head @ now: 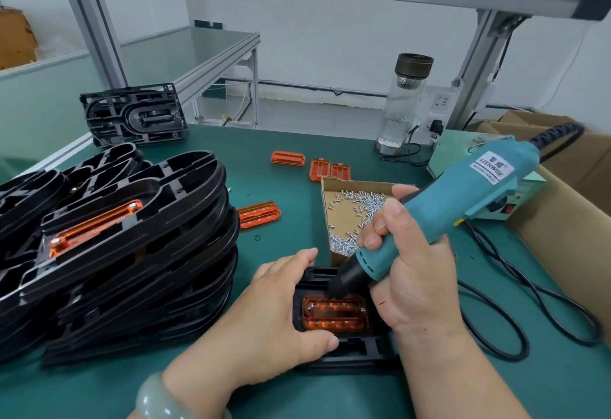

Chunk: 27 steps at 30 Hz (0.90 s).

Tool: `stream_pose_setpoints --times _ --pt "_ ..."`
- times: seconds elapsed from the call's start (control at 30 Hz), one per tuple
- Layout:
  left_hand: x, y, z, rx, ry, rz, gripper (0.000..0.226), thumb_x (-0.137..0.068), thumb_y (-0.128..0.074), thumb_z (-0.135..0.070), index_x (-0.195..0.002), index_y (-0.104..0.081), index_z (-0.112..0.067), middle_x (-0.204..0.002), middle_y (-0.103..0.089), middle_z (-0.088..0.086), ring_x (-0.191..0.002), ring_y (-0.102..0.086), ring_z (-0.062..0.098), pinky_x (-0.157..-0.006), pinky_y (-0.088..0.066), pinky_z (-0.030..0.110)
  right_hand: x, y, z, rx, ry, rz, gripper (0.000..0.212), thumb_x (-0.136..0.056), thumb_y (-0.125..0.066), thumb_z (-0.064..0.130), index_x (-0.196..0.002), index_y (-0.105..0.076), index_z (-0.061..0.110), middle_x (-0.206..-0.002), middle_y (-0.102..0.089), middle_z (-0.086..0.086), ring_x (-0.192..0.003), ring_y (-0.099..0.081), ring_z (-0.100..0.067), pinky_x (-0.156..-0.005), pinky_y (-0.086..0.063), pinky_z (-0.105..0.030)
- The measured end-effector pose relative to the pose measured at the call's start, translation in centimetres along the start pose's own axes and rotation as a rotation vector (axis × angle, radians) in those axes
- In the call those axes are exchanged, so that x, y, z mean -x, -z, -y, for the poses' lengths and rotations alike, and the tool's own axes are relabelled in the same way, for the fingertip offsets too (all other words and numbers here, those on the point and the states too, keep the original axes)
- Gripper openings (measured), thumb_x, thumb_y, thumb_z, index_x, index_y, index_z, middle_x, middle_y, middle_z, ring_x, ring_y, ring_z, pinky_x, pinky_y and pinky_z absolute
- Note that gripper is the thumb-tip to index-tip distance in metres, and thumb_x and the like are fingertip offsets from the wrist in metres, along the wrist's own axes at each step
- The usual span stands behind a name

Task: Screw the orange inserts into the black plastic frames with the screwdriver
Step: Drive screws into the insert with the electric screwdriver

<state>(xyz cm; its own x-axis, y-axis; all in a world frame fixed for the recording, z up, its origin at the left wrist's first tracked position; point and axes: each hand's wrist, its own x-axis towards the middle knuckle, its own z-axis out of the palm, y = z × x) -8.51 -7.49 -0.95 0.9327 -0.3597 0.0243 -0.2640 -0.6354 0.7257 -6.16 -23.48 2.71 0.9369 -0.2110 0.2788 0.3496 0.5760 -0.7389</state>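
A black plastic frame [353, 351] lies on the green mat at the near middle, with an orange insert [335, 316] seated in it. My left hand [274, 316] rests on the frame's left side, thumb along its near edge. My right hand [406, 273] grips a teal electric screwdriver [463, 200], whose black tip touches the insert's far left corner. A screw head shows at the insert's right side.
A tall stack of black frames [125, 253], the top one holding an orange insert, fills the left. Loose orange inserts [259, 215] lie mid-table. A cardboard tray of screws [357, 217], a glass bottle [401, 104], the screwdriver's cable [515, 289] and cardboard boxes [568, 220] stand right.
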Motion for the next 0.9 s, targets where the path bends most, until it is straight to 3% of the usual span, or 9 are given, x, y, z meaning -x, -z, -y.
stream_pose_setpoints --times 0.3,0.43,0.63,0.73,0.8,0.9 --pt "0.0 0.0 -0.1 -0.013 -0.004 0.004 0.104 -0.062 -0.073 -0.055 -0.145 -0.010 -0.045 -0.143 -0.026 -0.028 -0.131 -0.015 -0.010 -0.111 -0.020 0.020 0.4 -0.3 0.2 0.062 0.036 0.069 0.019 -0.083 -0.057 0.007 -0.090 -0.062 0.024 -0.056 -0.050 0.004 -0.048 -0.048 -0.011 -0.053 -0.045 -0.023" --pt "0.0 0.0 -0.3 -0.013 -0.013 -0.004 0.104 -0.063 -0.073 -0.053 -0.146 -0.011 -0.042 -0.141 -0.025 -0.029 -0.131 -0.014 -0.010 -0.110 -0.019 0.018 0.7 -0.6 0.2 0.095 0.042 0.129 0.018 -0.082 -0.062 0.009 -0.096 -0.057 0.020 -0.055 -0.050 0.003 -0.047 -0.047 -0.012 -0.054 -0.044 -0.022" --pt "-0.1 -0.2 -0.6 -0.039 -0.042 -0.015 0.097 -0.063 -0.069 -0.057 -0.145 -0.020 -0.039 -0.138 -0.028 -0.029 -0.131 -0.015 -0.006 -0.109 -0.022 0.019 0.5 -1.1 0.1 0.121 0.027 0.299 0.024 -0.077 -0.075 0.029 -0.097 -0.064 0.028 -0.061 -0.053 0.004 -0.049 -0.049 -0.013 -0.055 -0.044 -0.024" --pt "-0.2 -0.2 -1.2 -0.031 -0.074 -0.028 0.068 -0.058 -0.065 -0.060 -0.119 -0.036 -0.052 -0.110 -0.039 -0.036 -0.117 -0.026 -0.008 -0.093 -0.032 0.012 0.1 -1.9 0.0 0.133 -0.014 0.361 0.024 -0.077 -0.075 0.031 -0.098 -0.064 0.025 -0.058 -0.052 0.003 -0.047 -0.048 -0.013 -0.053 -0.043 -0.024" --pt "-0.3 -0.1 -1.4 -0.023 -0.083 -0.031 0.053 -0.056 -0.064 -0.059 -0.102 -0.037 -0.053 -0.101 -0.042 -0.032 -0.110 -0.030 -0.008 -0.084 -0.034 0.012 -0.2 -2.4 -0.2 0.172 -0.038 0.401 0.020 -0.078 -0.070 0.028 -0.097 -0.065 0.027 -0.057 -0.051 0.003 -0.046 -0.047 -0.012 -0.052 -0.042 -0.023" --pt "-0.3 -0.2 -1.2 -0.024 -0.084 -0.056 0.059 -0.054 -0.062 -0.060 -0.106 -0.042 -0.044 -0.105 -0.044 -0.027 -0.110 -0.030 -0.008 -0.086 -0.036 0.012 -0.4 -3.0 -0.5 0.230 -0.066 0.467 0.021 -0.077 -0.070 0.029 -0.097 -0.066 0.032 -0.055 -0.052 0.003 -0.046 -0.047 -0.013 -0.052 -0.041 -0.023"
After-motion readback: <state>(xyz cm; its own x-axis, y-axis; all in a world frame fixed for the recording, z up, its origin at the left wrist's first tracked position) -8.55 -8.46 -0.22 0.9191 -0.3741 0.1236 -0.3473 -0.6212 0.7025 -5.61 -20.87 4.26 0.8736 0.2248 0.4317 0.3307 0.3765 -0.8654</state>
